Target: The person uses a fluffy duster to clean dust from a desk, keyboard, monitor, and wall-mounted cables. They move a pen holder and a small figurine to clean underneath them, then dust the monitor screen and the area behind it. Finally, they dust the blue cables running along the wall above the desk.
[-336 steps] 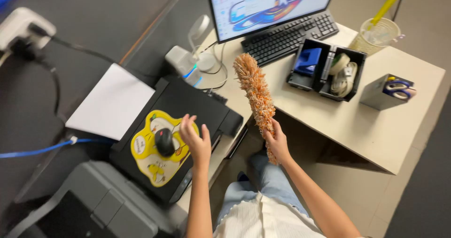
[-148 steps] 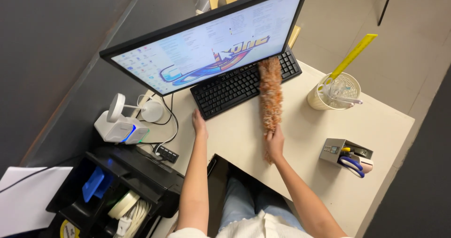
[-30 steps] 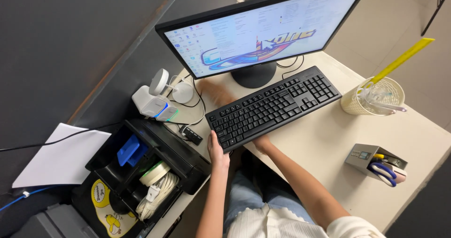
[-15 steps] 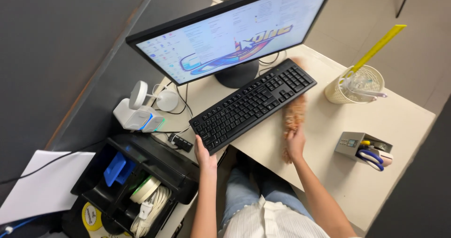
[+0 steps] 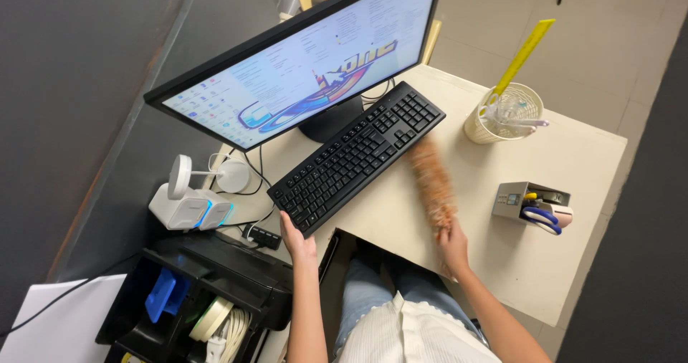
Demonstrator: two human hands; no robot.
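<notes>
The left hand [image 5: 297, 240] gripped the black keyboard's [image 5: 356, 155] near-left corner at the desk's [image 5: 566, 277] front edge. The right hand [image 5: 454, 247] clasped an orange duster [image 5: 433, 184], lying blurred beside the keyboard.

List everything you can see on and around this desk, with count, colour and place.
Fluffy orange duster: one, desk centre, blurred.
Black keyboard: one, near edge lifted.
Black monitor: one, lit, behind keyboard.
Cream mesh cup: one, far right, with yellow ruler.
Grey box: one, right edge, holding blue scissors.
White gadget: one, left.
Black tray: one, lower left.
Left hand: grip on keyboard.
Right hand: grip on duster.
</notes>
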